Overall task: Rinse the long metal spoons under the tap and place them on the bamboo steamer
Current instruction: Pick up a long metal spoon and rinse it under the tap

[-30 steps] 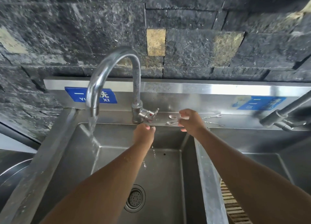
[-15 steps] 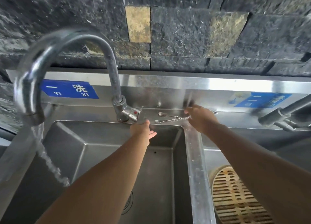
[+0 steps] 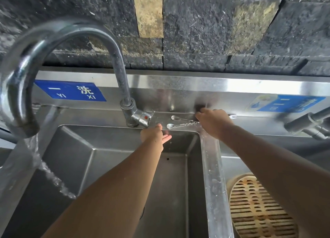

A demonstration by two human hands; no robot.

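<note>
The two long, thin metal spoons lie on the steel ledge behind the basin. Your right hand covers their handles, grip hidden; your left hand hangs loosely spread. Fumble them and they could slide into the basin.

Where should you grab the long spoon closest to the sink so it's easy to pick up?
Probably the thin twisted handle, pinched from above. The nearer spoon lies flat on the steel ledge, bowl toward the tap, handle running under the right hand. Flat metal gives little to get under, so coming from the sink edge might help.
</note>
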